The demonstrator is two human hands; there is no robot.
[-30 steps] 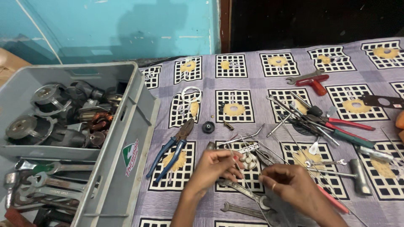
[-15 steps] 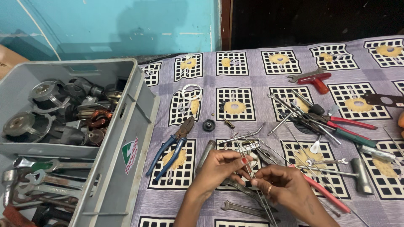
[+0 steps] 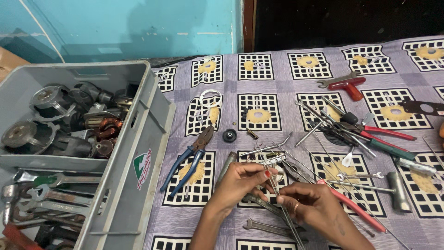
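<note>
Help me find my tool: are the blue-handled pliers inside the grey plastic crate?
No, the blue-handled pliers lie on the patterned cloth, right of the grey plastic crate.

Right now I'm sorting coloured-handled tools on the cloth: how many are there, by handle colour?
Blue-handled pliers: 1
Red-handled tools: 3 (T-handle near the far edge, one in the right-hand pile, one beside the right hand)
Green-handled screwdriver: 1
Total: 5
</note>
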